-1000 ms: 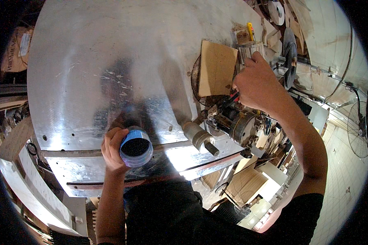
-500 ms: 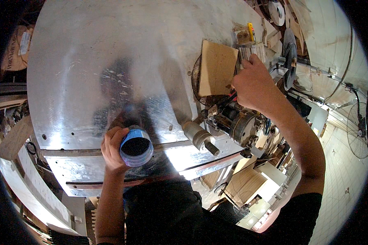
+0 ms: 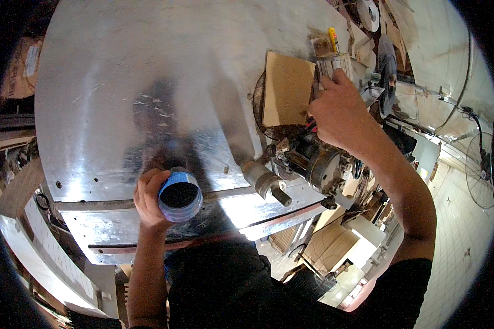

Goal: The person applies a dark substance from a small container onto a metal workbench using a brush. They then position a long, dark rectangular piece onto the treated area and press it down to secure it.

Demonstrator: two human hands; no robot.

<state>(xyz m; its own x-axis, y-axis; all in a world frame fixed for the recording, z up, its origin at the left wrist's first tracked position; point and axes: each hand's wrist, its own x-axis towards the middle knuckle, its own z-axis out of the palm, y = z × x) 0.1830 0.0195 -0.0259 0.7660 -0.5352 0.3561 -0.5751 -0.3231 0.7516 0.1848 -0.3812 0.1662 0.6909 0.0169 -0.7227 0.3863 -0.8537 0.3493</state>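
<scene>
My left hand [image 3: 149,198] is closed around a clear plastic cup [image 3: 181,205] with a blue band, like a cut-down bottle. Its round mouth faces me, and the inside looks dark. Over the table's right side, my right hand [image 3: 337,107] has its fingers curled, beside a tan rectangular board [image 3: 288,90]. A small red and black piece [image 3: 311,125] shows under this hand. What the fingers hold is hidden. Just beyond the knuckles lies a pale striped block [image 3: 333,64], with a yellow cutter-like tool [image 3: 333,39] behind it.
A scratched metal table [image 3: 110,71] spreads before me. At its right front edge are a metal cylinder with a threaded end [image 3: 266,182] and a motor-like machine [image 3: 318,164]. A dark disc [image 3: 387,74] stands at the far right. A caged fan [image 3: 480,170] is farther right.
The view has shifted slightly, so the board and machine sit a little more to the left. My left hand still holds the cup, and my right hand stays beside the board.
</scene>
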